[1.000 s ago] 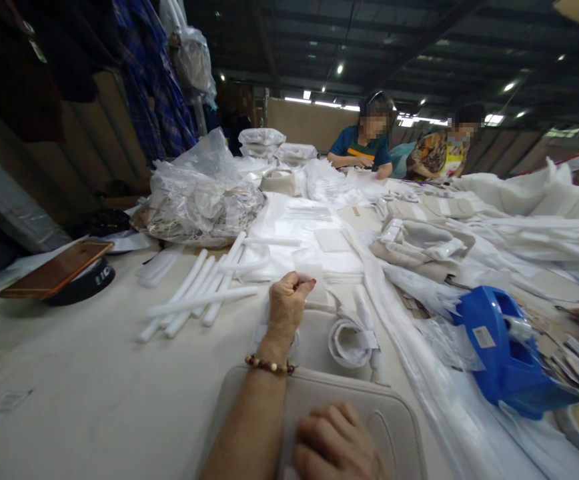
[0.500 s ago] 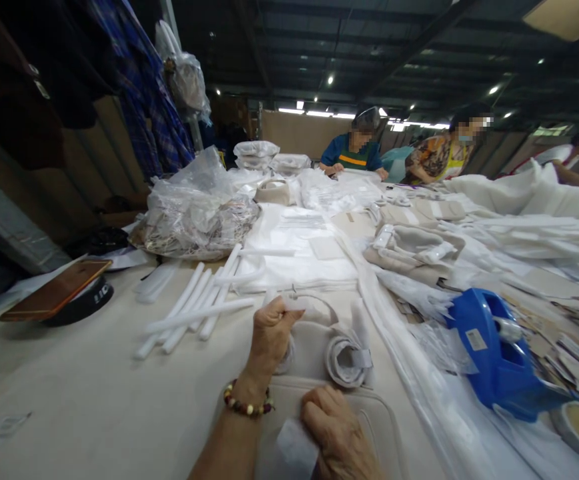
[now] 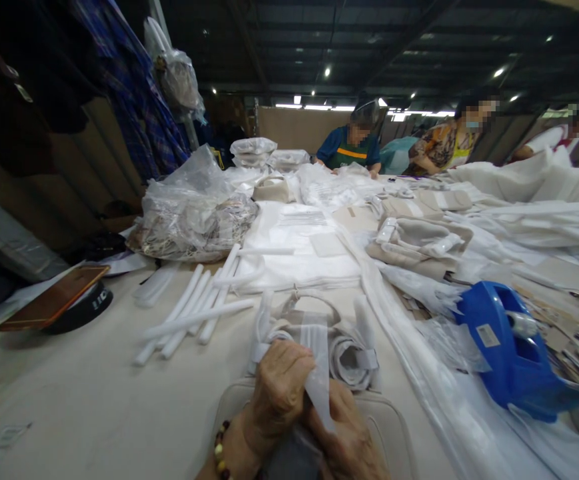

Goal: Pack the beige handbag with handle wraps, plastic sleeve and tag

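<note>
My left hand [image 3: 280, 383] is closed, its fingers curled on a strip of translucent white wrapping film [image 3: 314, 340]. Close beside it, my right hand [image 3: 352, 433] also has bent fingers pressed at the strip's lower end. Both hands are over a beige bag [image 3: 389, 417] lying on the table. Beyond them are the bag's arched handle [image 3: 319, 297] and a rolled strap [image 3: 352, 360] with white wrapping. A greyish sheet [image 3: 294, 453] shows between my wrists; what it is I cannot make out. The fingertips are partly hidden.
White tubes [image 3: 199, 303] lie left of the bag, near a phone [image 3: 57, 297] resting on a black roll. A blue tape dispenser [image 3: 504, 353] stands at right. Stacked white sheets [image 3: 294, 267] and plastic bags [image 3: 194, 213] lie ahead. Several people work across the table.
My left hand has come back toward me from the bag's handle, down beside my right hand. The strip now stretches up from between both hands. The view has shifted slightly.
</note>
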The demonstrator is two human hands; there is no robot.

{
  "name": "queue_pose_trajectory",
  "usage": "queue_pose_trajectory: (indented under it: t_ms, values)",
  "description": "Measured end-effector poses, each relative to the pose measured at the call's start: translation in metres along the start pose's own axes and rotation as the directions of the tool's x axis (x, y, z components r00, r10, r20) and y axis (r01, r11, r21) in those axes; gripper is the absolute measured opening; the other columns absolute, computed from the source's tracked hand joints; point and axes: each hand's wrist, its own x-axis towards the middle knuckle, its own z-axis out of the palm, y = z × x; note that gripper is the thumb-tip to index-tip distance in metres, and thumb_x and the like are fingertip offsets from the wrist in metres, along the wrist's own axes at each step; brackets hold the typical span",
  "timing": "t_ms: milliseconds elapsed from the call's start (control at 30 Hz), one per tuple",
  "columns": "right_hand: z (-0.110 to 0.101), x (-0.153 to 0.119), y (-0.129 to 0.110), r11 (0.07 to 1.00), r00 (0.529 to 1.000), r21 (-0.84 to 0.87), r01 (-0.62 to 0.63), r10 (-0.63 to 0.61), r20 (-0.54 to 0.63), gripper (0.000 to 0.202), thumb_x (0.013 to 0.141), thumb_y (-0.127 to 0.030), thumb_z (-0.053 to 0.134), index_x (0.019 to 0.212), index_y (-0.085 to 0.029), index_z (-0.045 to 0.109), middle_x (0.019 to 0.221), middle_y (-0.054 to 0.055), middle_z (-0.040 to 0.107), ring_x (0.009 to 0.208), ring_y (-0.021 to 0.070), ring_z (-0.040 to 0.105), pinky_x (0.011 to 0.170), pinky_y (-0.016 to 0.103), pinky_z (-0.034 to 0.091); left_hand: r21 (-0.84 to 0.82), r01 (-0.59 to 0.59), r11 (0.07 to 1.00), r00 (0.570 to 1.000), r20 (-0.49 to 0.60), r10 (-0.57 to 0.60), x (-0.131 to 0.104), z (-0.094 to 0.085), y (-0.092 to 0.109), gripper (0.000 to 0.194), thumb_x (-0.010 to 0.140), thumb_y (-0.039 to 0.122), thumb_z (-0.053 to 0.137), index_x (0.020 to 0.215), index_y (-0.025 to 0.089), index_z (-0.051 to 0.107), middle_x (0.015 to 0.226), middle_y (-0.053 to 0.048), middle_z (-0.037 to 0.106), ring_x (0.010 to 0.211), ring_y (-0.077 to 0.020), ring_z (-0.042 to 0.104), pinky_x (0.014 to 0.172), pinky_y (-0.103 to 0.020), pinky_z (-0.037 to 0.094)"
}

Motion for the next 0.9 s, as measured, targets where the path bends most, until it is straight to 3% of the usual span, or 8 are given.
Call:
queue_pose_trajectory:
  t_ms: [100, 200, 333, 467, 700, 900]
  values:
    - [-0.002, 0.008, 0.000, 1.000, 1.000, -0.013, 0.017, -0.017, -0.003, 0.050, 0.068, -0.004, 0.042, 0.114, -0.020, 0.053, 0.120, 0.014, 0.055, 0.117, 0.0262, 0.048, 0.090, 0.041, 0.048, -0.003, 0.017, 1.000, 1.000, 0.012, -0.017, -0.001, -0.001, -0.001, 0.023, 0.077, 0.001, 0.043, 0.080, 0.020, 0.056, 0.072, -0.004, 0.066, 0.068, -0.0165, 0.060, 0.061, -0.029, 0.051]
    - [-0.007, 0.021, -0.003, 1.000, 0.997, -0.007, -0.004, 0.005, 0.071, 0.062, 0.062, -0.006, 0.043, 0.123, -0.017, 0.046, 0.130, 0.016, 0.048, 0.127, 0.0309, 0.039, 0.099, 0.047, 0.042, -0.018, 0.045, 0.999, 0.999, 0.018, -0.045, -0.002, -0.003, -0.001, 0.020, 0.079, 0.002, 0.046, 0.081, 0.020, 0.056, 0.072, -0.004, 0.065, 0.068, -0.0167, 0.060, 0.061, -0.030, 0.052]
    - [-0.015, 0.043, -0.011, 0.996, 0.991, -0.030, -0.090, 0.092, 0.096, 0.071, 0.053, -0.004, 0.042, 0.124, -0.011, 0.043, 0.123, 0.019, 0.053, 0.120, 0.0309, 0.047, 0.098, 0.044, 0.044, -0.058, 0.087, 0.995, 0.996, 0.019, -0.086, -0.003, -0.005, -0.003, 0.018, 0.079, 0.002, 0.051, 0.083, 0.018, 0.057, 0.074, -0.004, 0.065, 0.072, -0.0169, 0.060, 0.063, -0.030, 0.053]
    - [-0.017, 0.056, -0.014, 0.997, 0.992, -0.010, -0.073, 0.074, 0.101, 0.050, 0.051, -0.002, 0.038, 0.096, -0.018, 0.054, 0.096, 0.012, 0.064, 0.096, 0.0250, 0.060, 0.094, 0.039, 0.047, -0.091, 0.099, 0.991, 0.995, 0.010, -0.098, -0.002, -0.005, -0.004, 0.020, 0.078, 0.001, 0.051, 0.085, 0.019, 0.056, 0.076, -0.004, 0.065, 0.073, -0.0165, 0.059, 0.065, -0.030, 0.054]
    - [-0.003, 0.058, 0.005, 0.996, 0.984, -0.063, 0.061, -0.049, 0.172, 0.026, 0.071, -0.004, 0.033, 0.077, -0.019, 0.053, 0.071, 0.005, 0.060, 0.076, 0.0219, 0.056, 0.088, 0.043, 0.045, -0.092, 0.134, 0.987, 0.990, 0.063, -0.128, -0.005, -0.003, -0.009, 0.023, 0.078, -0.001, 0.044, 0.082, 0.018, 0.056, 0.072, -0.004, 0.062, 0.072, -0.0168, 0.057, 0.064, -0.029, 0.051]
    - [0.016, 0.061, 0.013, 0.999, 0.982, -0.038, -0.001, 0.008, 0.186, 0.025, 0.081, -0.007, 0.035, 0.070, -0.021, 0.052, 0.071, 0.003, 0.060, 0.079, 0.0204, 0.056, 0.093, 0.043, 0.040, -0.102, 0.180, 0.978, 0.978, 0.124, -0.167, -0.003, -0.007, -0.008, 0.021, 0.078, 0.001, 0.044, 0.076, 0.017, 0.057, 0.067, -0.003, 0.059, 0.067, -0.0157, 0.056, 0.059, -0.026, 0.048]
